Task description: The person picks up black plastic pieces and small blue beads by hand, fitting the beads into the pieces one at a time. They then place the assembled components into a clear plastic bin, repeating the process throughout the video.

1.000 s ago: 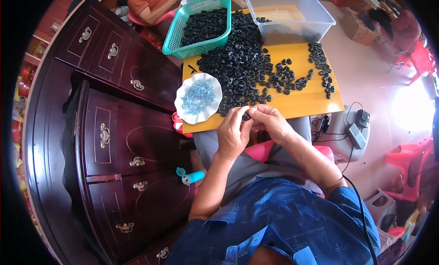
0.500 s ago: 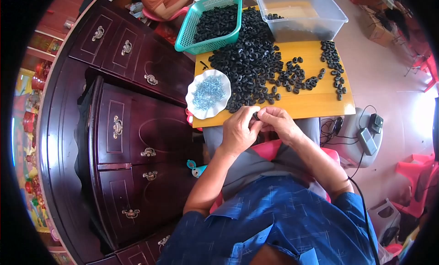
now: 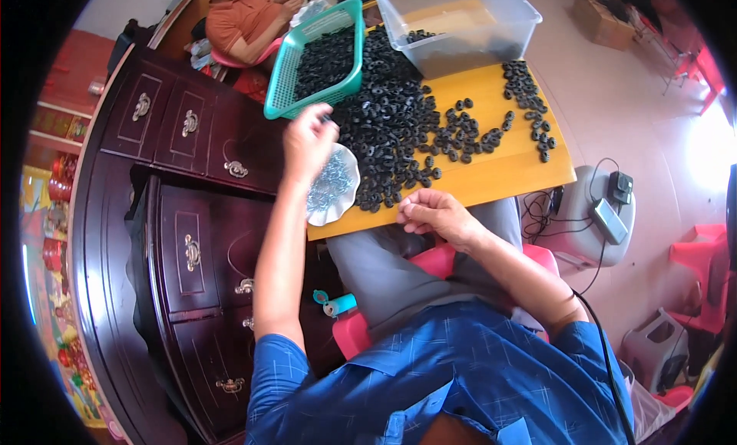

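My left hand [image 3: 309,144] is raised over the far edge of a white scalloped plate [image 3: 325,216], near the green basket. Its fingers are closed on a small black plastic part [image 3: 325,119], partly hidden by the fingertips. Small shiny, silvery-blue pieces [image 3: 330,182], thin like screws, lie in the plate. My right hand [image 3: 436,216] hovers at the table's near edge with thumb and fingers pinched together; whatever is between them cannot be made out. Beyond it spreads a large heap of black oval plastic parts [image 3: 384,115], each with holes.
A green basket [image 3: 359,49] full of black parts and a clear plastic bin [image 3: 484,49] stand at the back of the yellow table [image 3: 491,180]. Loose parts [image 3: 530,99] line the right side. Dark wooden drawers [image 3: 207,161] rise at left. Another person [image 3: 242,26] sits beyond.
My hands have parted. The left has moved away and to the left, over the plate toward the basket, with a black part in its fingers. My right stays near the table edge.
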### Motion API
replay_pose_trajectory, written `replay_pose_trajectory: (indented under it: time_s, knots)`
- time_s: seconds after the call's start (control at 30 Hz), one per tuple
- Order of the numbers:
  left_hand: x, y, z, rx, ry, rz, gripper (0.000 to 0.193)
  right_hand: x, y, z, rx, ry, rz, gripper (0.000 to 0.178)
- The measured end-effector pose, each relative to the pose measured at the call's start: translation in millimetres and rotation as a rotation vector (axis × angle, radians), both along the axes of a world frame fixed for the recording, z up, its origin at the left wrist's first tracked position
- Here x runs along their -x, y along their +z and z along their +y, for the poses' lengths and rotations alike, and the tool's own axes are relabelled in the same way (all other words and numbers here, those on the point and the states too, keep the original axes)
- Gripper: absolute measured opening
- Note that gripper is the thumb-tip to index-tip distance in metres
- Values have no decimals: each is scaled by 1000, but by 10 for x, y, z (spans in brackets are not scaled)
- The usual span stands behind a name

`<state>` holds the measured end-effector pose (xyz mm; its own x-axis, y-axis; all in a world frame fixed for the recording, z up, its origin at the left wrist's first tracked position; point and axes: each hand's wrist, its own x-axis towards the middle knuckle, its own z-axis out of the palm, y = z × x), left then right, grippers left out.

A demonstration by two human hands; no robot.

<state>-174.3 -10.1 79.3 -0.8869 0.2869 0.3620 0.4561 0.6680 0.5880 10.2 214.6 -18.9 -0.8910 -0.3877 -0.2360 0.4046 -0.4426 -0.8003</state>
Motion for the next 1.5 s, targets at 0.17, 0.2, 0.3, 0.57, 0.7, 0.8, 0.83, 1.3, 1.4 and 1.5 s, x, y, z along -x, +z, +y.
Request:
replay_pose_trajectory:
  time_s: [0.17,0.2,0.3,0.57,0.7,0.8,0.83,1.3,1.4,1.5]
  knots:
    - [726,294,231,-110,27,-43,58,37,-11,52,23,-52,11,18]
    - [700,322,380,-72,12,-55,57,44,-14,80,33,-76,11,17]
    - [477,118,700,-18,-175,58,42,58,-8,89,41,-115,10,16]
    - [-125,-199,1491,213,-428,-22,18,55,23,56,143,-202,-57,12]
    - [-189,-337,1957,295,-532,52,23,57,-69,34,306,-206,-205,11]
    - [-351,-461,2321,317,-586,118,28,28,-116,-11,413,-215,-320,8]
    - [-401,-555,2411,320,-591,172,29,9,-155,-52,458,-215,-361,6]
    - [-595,-854,2398,391,-710,289,28,-295,-254,-386,436,31,-568,11]
    - [-622,-776,2181,218,-657,270,21,-247,-201,-316,413,-13,-542,9]
    - [-354,-701,1880,96,-522,218,19,-206,-161,-307,315,-95,-380,9]
